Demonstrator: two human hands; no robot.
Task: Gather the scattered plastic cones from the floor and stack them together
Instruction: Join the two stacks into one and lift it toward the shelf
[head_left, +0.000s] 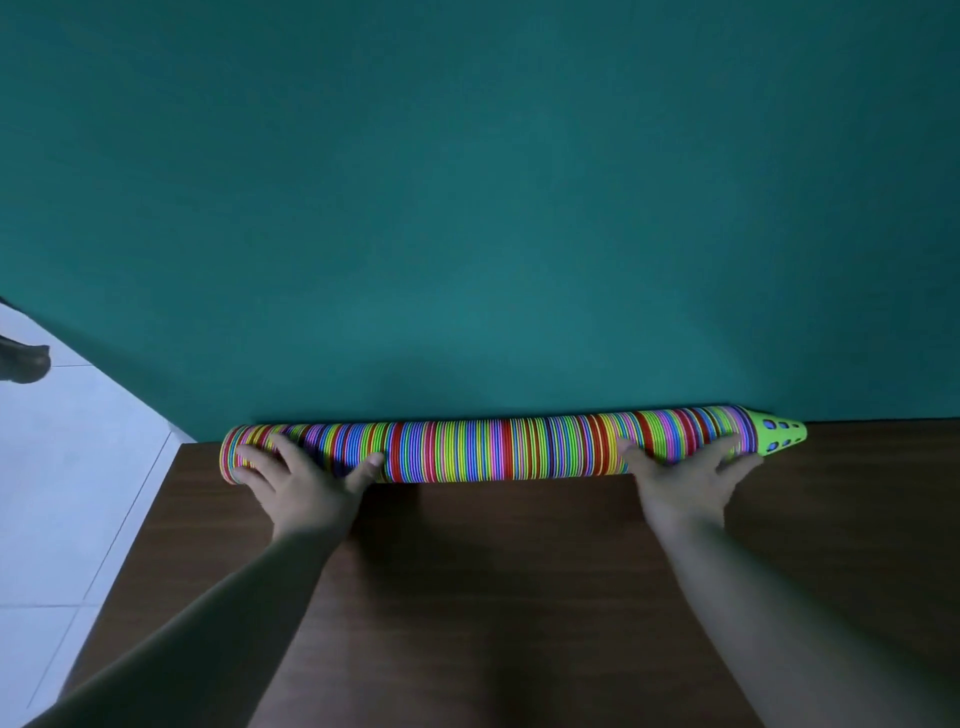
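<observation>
the long stack of striped plastic cones (493, 447) lay on its side on the brown table (493, 571) against the teal wall (467, 208), green tip (779, 434) pointing right, while the left hand (301, 483) and right hand (680, 478) rested on it, fingers spread and unclenched.

It was a plain indoor room; whether a home or an office could not be told. A flat teal wall (467, 182) filled the back and a dark wood-grain surface (493, 597) stood against it. A floor (62, 493) of pale square tiles lay on the left, with what looked like a dark shoe (23, 364) on it.
</observation>
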